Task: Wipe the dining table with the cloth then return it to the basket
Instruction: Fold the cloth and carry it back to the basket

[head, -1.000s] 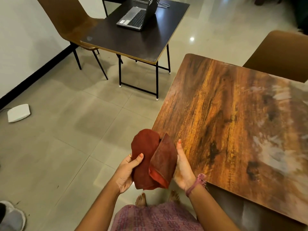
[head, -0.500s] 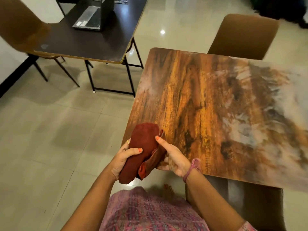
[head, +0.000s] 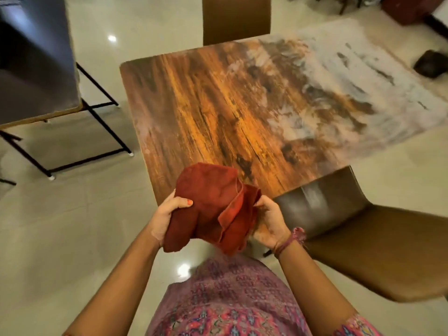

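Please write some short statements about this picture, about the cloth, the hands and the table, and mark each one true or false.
1. Both the left hand and the right hand hold the bunched dark red cloth. True.
2. The cloth lies flat on the wood-grain dining table. False: it is held up at the table's near corner, crumpled.
3. The far right part of the table top shows whitish smears. True.
4. A basket stands on the table. False: no basket is in view.
5. A brown chair stands at the table's near right side. True.
6. The right wrist is bare. False: it wears a pinkish thread band.
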Available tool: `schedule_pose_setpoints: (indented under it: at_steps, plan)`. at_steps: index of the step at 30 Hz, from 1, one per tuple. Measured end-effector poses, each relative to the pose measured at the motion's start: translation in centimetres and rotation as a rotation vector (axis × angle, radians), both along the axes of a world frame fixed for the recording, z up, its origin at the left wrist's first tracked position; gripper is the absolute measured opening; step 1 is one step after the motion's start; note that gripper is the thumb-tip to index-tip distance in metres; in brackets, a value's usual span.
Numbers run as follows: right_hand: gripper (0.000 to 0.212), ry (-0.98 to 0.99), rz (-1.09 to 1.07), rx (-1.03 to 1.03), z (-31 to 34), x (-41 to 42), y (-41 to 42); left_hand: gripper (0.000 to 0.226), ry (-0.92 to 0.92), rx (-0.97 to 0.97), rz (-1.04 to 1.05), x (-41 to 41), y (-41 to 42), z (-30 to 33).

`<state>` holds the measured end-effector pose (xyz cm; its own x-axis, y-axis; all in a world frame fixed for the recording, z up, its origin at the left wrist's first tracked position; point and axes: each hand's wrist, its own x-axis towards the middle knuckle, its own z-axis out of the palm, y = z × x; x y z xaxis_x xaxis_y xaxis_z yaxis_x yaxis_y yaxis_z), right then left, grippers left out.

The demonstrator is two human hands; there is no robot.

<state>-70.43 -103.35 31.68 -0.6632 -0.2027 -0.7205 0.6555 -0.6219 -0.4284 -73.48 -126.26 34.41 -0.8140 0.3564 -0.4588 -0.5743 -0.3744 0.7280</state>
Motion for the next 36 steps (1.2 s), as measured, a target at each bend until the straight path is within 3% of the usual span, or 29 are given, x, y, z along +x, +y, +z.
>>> schedule_pose_setpoints:
  at_steps: [3, 5, 7, 11, 15, 20, 23, 26, 28, 32, 36]
  plan:
    - [0.057, -0.01, -0.052, 0.029, -0.1, 3.7, -0.3, 0.037, 0.017, -0.032, -0.141, 0.4, 0.8, -0.3]
    - [0.073, -0.005, -0.107, 0.089, 0.2, 6.2, -0.2, 0.035, 0.051, -0.187, -0.32, 0.9, 2.8, 0.4]
    - [0.07, 0.026, -0.158, 0.191, 0.6, 8.5, 0.4, 0.04, 0.093, -0.229, -0.447, 1.6, 4.4, 0.7]
    - [0.059, 0.065, -0.331, 0.27, 1.0, 13.3, 2.3, 0.049, 0.263, -0.121, -0.73, 3.7, 6.8, 2.4]
    - [0.024, 0.125, -0.577, 0.24, 0.6, 18.9, 4.0, 0.047, 0.409, -0.088, -0.907, 5.8, 11.6, 3.9]
    - [0.039, 0.103, -0.88, 0.112, 0.1, 25.9, 6.4, 0.049, 0.292, -0.032, -0.878, 9.0, 16.5, 3.9]
    - [0.026, 0.153, -0.895, 0.145, 0.6, 29.1, 8.3, 0.045, 0.205, -0.013, -0.869, 11.5, 19.3, 3.3]
    - [0.05, 0.068, -0.85, 0.304, 1.3, 32.2, 10.8, 0.051, 0.098, -0.027, -0.833, 14.4, 22.2, 2.7]
    - [0.055, -0.004, -0.844, 0.368, 2.0, 34.2, 12.5, 0.052, 0.061, -0.042, -0.83, 16.1, 23.8, 2.5]
    - [0.034, -0.035, -0.853, 0.337, 3.4, 38.7, 16.4, 0.049, 0.053, -0.068, -0.845, 19.1, 26.8, 1.9]
    - [0.026, -0.006, -0.836, 0.341, 5.5, 42.6, 19.3, 0.066, 0.072, -0.136, -0.932, 21.7, 29.2, 0.7]
